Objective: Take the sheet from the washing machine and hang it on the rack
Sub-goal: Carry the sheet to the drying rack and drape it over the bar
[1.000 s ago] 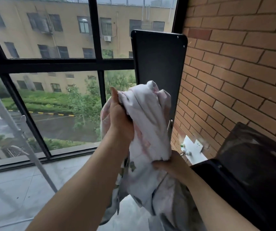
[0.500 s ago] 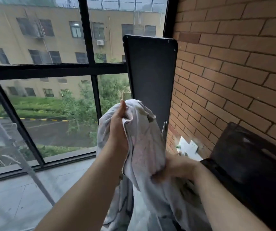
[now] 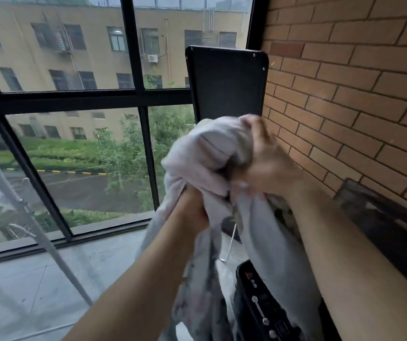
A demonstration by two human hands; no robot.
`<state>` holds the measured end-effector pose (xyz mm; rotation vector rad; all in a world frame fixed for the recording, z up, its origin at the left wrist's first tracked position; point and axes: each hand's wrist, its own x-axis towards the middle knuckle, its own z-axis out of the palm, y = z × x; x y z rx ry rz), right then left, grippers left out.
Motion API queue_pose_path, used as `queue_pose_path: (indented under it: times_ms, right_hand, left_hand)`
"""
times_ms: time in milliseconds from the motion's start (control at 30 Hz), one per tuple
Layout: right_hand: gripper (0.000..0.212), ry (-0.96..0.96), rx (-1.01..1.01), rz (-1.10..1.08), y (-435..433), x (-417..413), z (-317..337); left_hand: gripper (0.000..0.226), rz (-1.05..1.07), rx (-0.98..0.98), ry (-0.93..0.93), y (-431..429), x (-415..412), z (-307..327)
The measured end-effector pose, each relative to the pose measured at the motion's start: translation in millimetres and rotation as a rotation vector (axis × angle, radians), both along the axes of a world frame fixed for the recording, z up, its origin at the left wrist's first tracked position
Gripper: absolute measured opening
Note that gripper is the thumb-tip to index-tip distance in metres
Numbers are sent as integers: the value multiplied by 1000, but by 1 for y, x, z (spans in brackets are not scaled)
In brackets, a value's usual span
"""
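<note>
A pale pink sheet [image 3: 204,153] with a faded flower print is bunched up in front of me and hangs down past my forearms. My right hand [image 3: 268,166] grips the top of the bunch, high up near the brick wall. My left hand [image 3: 192,207] grips the sheet lower down, partly wrapped in the cloth. The black washing machine [image 3: 256,306] stands below at the right, its control panel showing under the hanging cloth. A grey metal leg of the rack [image 3: 32,217] slants across the left side.
A black flat panel [image 3: 227,84] stands upright against the window corner. The brick wall [image 3: 345,94] runs along the right, with a dark raised lid [image 3: 379,227] against it. Black-framed windows [image 3: 133,97] fill the far side above a grey tiled floor [image 3: 25,286].
My right hand has gone up from the sheet's lower part to the top of the bunch. My left hand has dropped lower. The sheet has shifted to the right.
</note>
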<state>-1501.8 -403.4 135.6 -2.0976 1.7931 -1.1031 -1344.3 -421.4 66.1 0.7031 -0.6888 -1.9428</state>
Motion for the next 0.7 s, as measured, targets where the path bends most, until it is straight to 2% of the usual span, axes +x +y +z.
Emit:
queue_pose_path:
  times_ms: [67,100,167,267,300,367,400,467,500,567,600,667,700]
  right_hand:
    - [132,6,328,156,9,-11,-27]
    - [141,-13,453,204,14,-17,-54]
    - [150,-35,494,258,23,-23,-115]
    - [155,-241,453,155,24,-19,-198]
    - [150,-299,466,96,23,-20,-217]
    - [124,-245,482,-65,23,-24,-216]
    - [102,-209,530,-114,17,-31,-211]
    - [56,-140,599,-173,2,-44,-190]
    - [37,-150,556,-250,-10,-51,-182]
    - [17,-196,374,-353,-26,-62,-145]
    - [14,-212,212,-405,-31,-62,-117]
    - [12,-35,-129,-390,-35,-53,-57]
    - [14,54,-275,-363,-33,-44,-31]
  left_hand:
    - [55,123,-34,141,-9,-2,14]
    - [58,172,-33,253,-14,1,20]
    - [53,246,-15,368,-20,8,26]
    - [45,252,-47,273,-22,-1,21]
    - [42,248,-51,259,-20,-1,22]
    - [41,169,-61,378,-14,3,27]
    - [38,154,-79,423,-14,6,27]
    - [34,158,-153,396,-13,16,27]
    - [37,150,-175,391,-16,22,26]
    - [48,197,-173,363,-29,35,22]
    - [52,253,-171,262,-34,41,19]
    - [62,329,-132,3,-39,47,7]
    - [77,220,-159,8,-36,47,-1]
